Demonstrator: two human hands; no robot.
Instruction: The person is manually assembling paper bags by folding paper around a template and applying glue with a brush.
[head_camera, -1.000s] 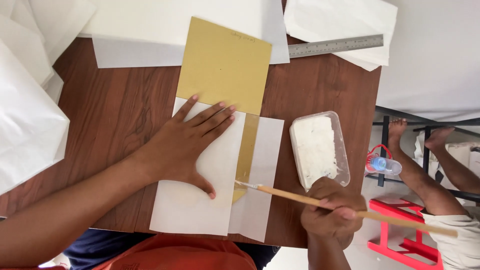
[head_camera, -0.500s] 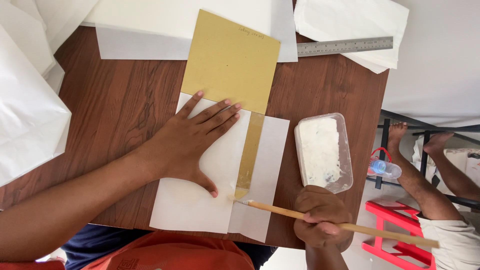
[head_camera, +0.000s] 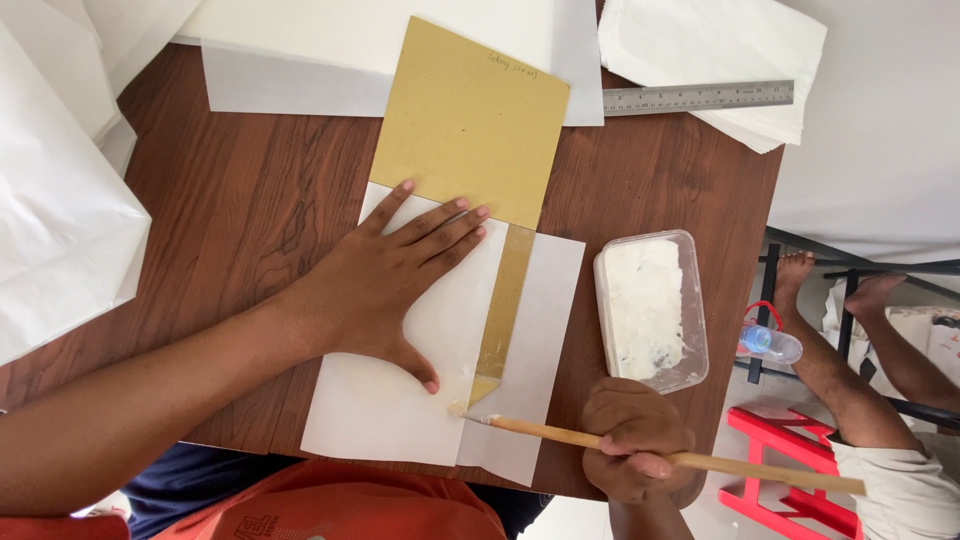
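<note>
1. So our left hand is lying flat, fingers spread, on a white paper sheet near the front edge of the brown wooden table.
2. Our right hand has its fingers curled around a wooden-handled brush, and the brush tip sits right at the lower end of the gold strip.
3. That strip shows between our sheet and a second white sheet to its right. It belongs to a gold card that sticks out above both sheets.
4. Just right of the sheets there's a clear rectangular plastic tub full of white paste, close above the brush hand.
5. A metal ruler lies at the far edge, partly on a stack of white paper.
6. Off the table on the right we can see someone else's bare feet, a small bottle and a red stool.
</note>
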